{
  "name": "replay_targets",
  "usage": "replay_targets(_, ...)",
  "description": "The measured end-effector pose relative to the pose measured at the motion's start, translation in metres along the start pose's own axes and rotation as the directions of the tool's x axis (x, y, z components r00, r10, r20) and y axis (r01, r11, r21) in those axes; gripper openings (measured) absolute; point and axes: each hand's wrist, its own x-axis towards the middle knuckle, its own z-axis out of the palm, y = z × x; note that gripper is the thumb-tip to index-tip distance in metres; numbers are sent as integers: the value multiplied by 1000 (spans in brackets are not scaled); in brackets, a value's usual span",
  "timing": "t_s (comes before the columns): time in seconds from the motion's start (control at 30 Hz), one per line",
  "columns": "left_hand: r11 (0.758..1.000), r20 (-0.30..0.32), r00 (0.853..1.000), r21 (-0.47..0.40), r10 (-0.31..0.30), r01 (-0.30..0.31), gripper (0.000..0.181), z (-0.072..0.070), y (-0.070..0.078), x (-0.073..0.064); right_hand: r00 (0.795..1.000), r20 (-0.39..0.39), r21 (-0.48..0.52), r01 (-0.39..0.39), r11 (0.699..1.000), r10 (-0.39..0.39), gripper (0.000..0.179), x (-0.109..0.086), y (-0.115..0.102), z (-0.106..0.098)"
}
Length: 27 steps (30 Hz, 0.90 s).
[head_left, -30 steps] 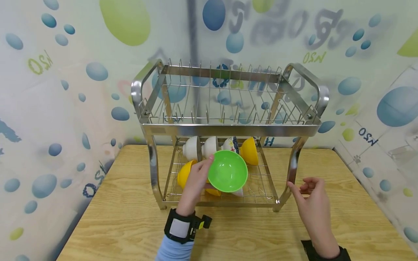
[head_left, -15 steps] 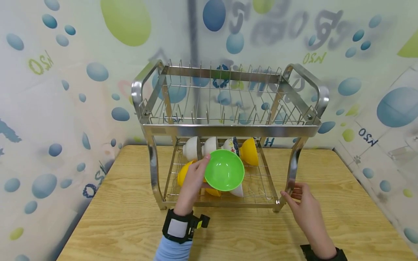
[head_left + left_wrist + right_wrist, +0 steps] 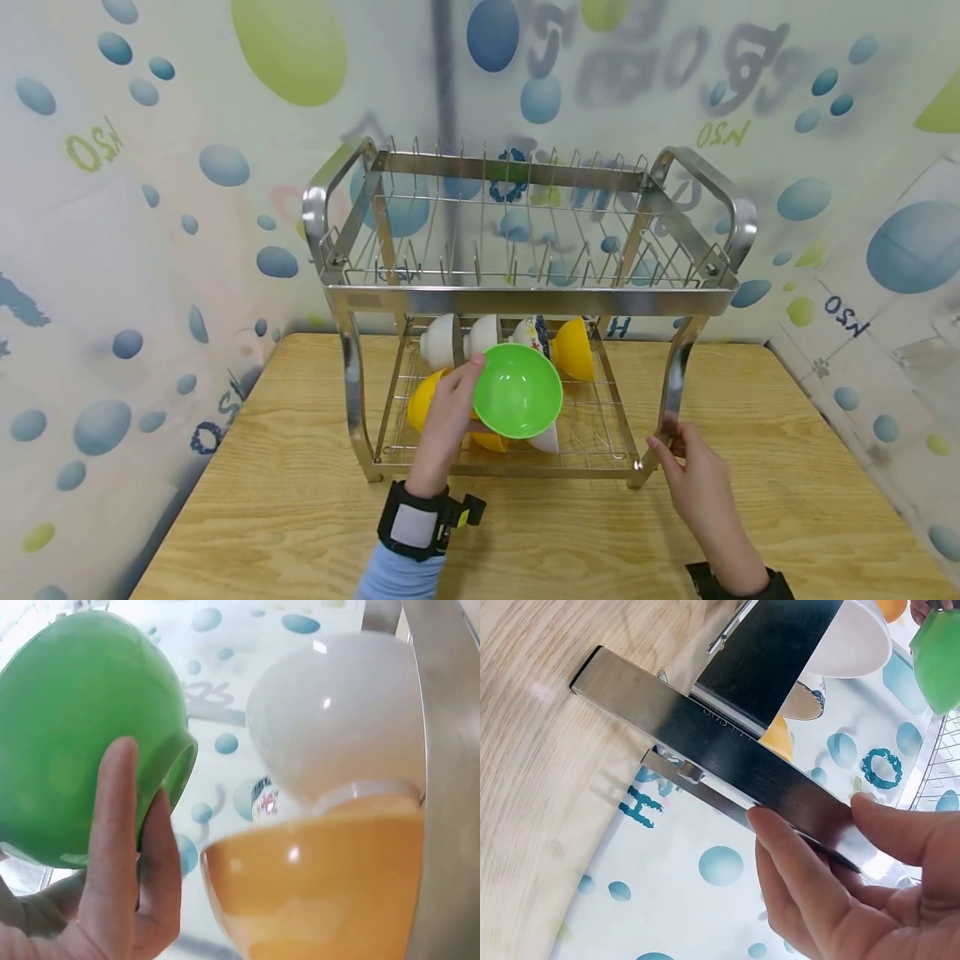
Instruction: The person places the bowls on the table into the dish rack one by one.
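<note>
My left hand [image 3: 448,412] holds a green bowl [image 3: 517,392] by its left side, thumb at the rim, its inside facing the head camera. In the left wrist view, fingers [image 3: 112,817] lie against the outside of the green bowl [image 3: 82,727], near its foot ring. The bowl hangs in front of the lower shelf of a two-tier metal dish rack [image 3: 525,300]. My right hand [image 3: 701,487] pinches the rack's right front leg [image 3: 672,383], thumb on one side and fingers on the other, as the right wrist view also shows.
On the lower shelf, two white bowls [image 3: 442,343], a patterned bowl [image 3: 530,332] and a yellow bowl [image 3: 573,350] stand tilted at the back. More yellow bowls [image 3: 423,400] and a white bowl [image 3: 546,439] sit in front, partly hidden. Wooden table [image 3: 300,517] surrounds the rack.
My right hand has moved left and taken hold of the rack's leg. The green bowl in my left hand has shifted slightly left.
</note>
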Motion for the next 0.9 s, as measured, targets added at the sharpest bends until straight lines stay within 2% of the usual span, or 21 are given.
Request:
replay_targets(0.13, 997, -62, 997, 60, 45, -41, 48, 11, -7, 1, 1000, 14, -7, 7, 1000, -7, 32, 0, 0, -1)
replay_targets(0.27, 977, -114, 983, 175, 142, -121, 44, 26, -7, -4, 1000, 7, -8, 27, 1000, -27, 32, 1, 1, 0)
replay_targets(0.47, 902, -158, 941, 369, 299, -225, 42, 50, -7, -9, 999, -2, -2, 54, 999, -54, 34, 1, 0, 2)
replay_targets(0.57, 849, -152, 915, 453, 373, -271, 40, 62, -8, -9, 998, -9, 1, 59, 998, -59, 36, 1, -1, 2)
replay_targets(0.7, 767, -144, 898, 585, 416, -262, 45, 79, -10, -8, 998, -13, 2, 65, 998, -65, 37, 1, 0, 2)
replay_targets(0.8, 677, -129, 879, 692, 459, -252, 50, 90, -13, -7, 998, -11, 3, 67, 998, -67, 37, 1, 0, 2)
replay_targets(0.9, 558, -91, 837, 783, 539, -274, 52, 100, -18, -4, 997, -10, 3, 74, 997, -74, 37, 1, 1, 3)
